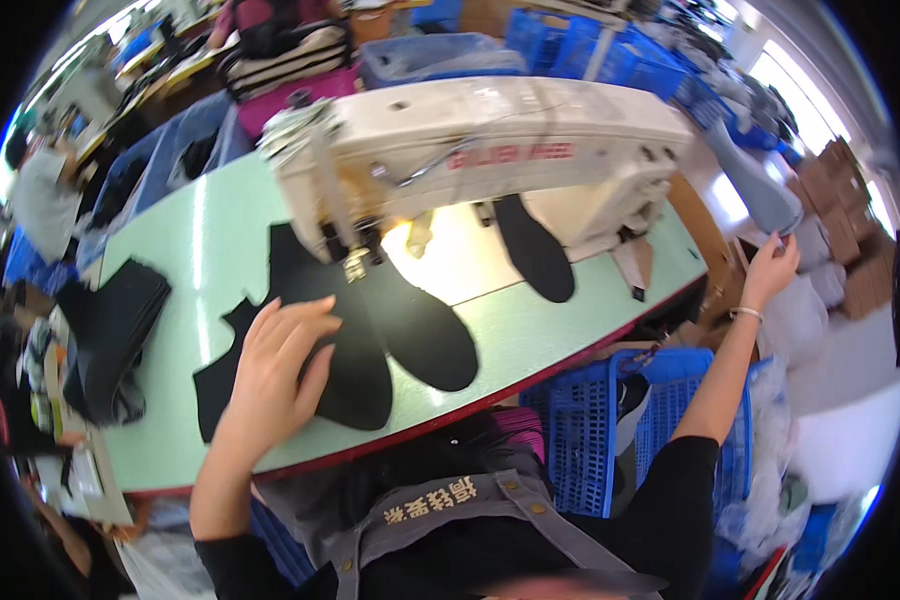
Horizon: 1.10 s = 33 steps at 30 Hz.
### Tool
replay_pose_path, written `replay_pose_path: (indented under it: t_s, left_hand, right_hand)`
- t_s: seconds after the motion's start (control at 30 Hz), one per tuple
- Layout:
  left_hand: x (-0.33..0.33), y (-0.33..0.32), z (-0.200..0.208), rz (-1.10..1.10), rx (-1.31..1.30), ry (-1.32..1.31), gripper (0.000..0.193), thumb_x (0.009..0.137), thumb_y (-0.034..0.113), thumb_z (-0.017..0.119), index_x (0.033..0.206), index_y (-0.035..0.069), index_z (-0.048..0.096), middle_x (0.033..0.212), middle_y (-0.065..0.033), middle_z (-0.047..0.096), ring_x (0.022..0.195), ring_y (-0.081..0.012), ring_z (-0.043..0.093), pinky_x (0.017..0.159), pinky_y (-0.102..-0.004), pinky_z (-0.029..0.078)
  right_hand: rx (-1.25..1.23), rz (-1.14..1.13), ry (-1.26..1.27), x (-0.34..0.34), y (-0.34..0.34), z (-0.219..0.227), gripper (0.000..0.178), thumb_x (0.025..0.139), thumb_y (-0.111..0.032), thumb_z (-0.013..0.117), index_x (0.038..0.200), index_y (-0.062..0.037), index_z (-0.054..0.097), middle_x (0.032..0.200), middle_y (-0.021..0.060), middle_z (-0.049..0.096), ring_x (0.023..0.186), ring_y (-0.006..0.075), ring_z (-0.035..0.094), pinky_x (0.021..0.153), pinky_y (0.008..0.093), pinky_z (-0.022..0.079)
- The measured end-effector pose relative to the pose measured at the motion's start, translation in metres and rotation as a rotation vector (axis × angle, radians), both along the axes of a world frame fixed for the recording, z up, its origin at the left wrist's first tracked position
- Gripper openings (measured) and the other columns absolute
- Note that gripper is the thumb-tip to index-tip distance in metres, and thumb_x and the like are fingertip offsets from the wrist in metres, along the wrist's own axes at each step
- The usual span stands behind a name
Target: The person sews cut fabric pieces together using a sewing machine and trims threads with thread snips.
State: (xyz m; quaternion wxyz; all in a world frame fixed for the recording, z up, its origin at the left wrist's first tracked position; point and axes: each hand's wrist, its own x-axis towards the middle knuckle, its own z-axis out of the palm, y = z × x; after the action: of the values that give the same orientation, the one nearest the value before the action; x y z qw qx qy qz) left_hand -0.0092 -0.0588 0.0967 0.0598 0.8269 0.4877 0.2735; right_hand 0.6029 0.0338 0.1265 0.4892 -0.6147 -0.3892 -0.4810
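My left hand [288, 368] is over black cut fabric pieces [345, 385] on the green sewing table [170, 365], thumb and fingers apart. It seems to rest lightly on the fabric; contact is hard to tell. One rounded black piece [435, 345] runs under the needle area of a cream sewing machine [490, 135], whose lamp is lit. Far out to the right, my right hand [773, 268] pinches the end of a long grey piece shaped like a shoe sole [750, 185]. That piece is blurred and held off the table.
A stack of black pieces [115, 335] lies at the table's left. Another sole-shaped black piece [535, 250] is under the machine arm. Below the right edge stands a blue plastic basket [580, 435] with grey and black pieces. Brown cardboard boxes [840, 200] are stacked at far right.
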Motion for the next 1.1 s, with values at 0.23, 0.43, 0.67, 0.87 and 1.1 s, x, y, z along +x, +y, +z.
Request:
replay_pose_path:
  t_s: [0.23, 0.43, 0.67, 0.87, 1.1]
  left_hand:
    - [-0.003, 0.052, -0.038, -0.029, -0.426, 0.198, 0.040, 0.093, 0.031, 0.063, 0.116, -0.002, 0.063, 0.124, -0.0189, 0.061, 0.112, -0.0351, 0.059, 0.097, -0.0458, 0.048]
    - [0.019, 0.051, -0.063, 0.028, -0.221, 0.401, 0.094, 0.065, 0.060, 0.077, 0.129, -0.005, 0.054, 0.126, -0.0157, 0.052, 0.116, -0.0305, 0.051, 0.092, -0.0411, 0.047]
    - [-0.004, 0.047, -0.062, -0.114, -0.169, 0.373, 0.103, 0.061, 0.059, 0.081, 0.138, 0.000, 0.048, 0.128, -0.0158, 0.048, 0.117, -0.0314, 0.047, 0.093, -0.0518, 0.047]
    - [-0.001, 0.045, -0.064, -0.090, -0.169, 0.411, 0.101, 0.063, 0.061, 0.080, 0.141, 0.005, 0.048, 0.134, -0.0168, 0.048, 0.123, -0.0365, 0.046, 0.097, -0.0552, 0.046]
    - [-0.005, 0.051, -0.063, -0.113, -0.153, 0.370, 0.092, 0.063, 0.055, 0.082, 0.137, 0.008, 0.053, 0.130, -0.0152, 0.051, 0.123, -0.0354, 0.047, 0.098, -0.0525, 0.046]
  right_hand:
    - [-0.612, 1.074, -0.220, -0.233, 0.014, -0.094, 0.020, 0.085, 0.003, 0.061, 0.104, 0.0010, 0.068, 0.102, 0.0136, 0.068, 0.096, 0.0294, 0.064, 0.085, 0.0394, 0.051]
    - [-1.080, 1.403, -0.556, -0.389, 0.017, -0.106, 0.041, 0.082, -0.021, 0.074, 0.116, -0.0005, 0.065, 0.119, 0.0110, 0.064, 0.105, 0.0277, 0.063, 0.088, 0.0391, 0.050]
    - [-1.228, 1.410, -0.580, -0.385, 0.025, -0.108, 0.050, 0.083, -0.023, 0.074, 0.126, -0.0008, 0.062, 0.128, 0.0106, 0.062, 0.111, 0.0264, 0.062, 0.098, 0.0401, 0.045]
    - [-1.187, 1.362, -0.647, -0.384, 0.022, -0.112, 0.050, 0.084, -0.020, 0.074, 0.128, -0.0005, 0.061, 0.132, 0.0129, 0.061, 0.113, 0.0304, 0.062, 0.100, 0.0395, 0.046]
    - [-1.223, 1.399, -0.561, -0.386, 0.029, -0.120, 0.051, 0.085, -0.017, 0.073, 0.130, 0.0013, 0.058, 0.138, 0.0169, 0.056, 0.116, 0.0321, 0.061, 0.099, 0.0406, 0.048]
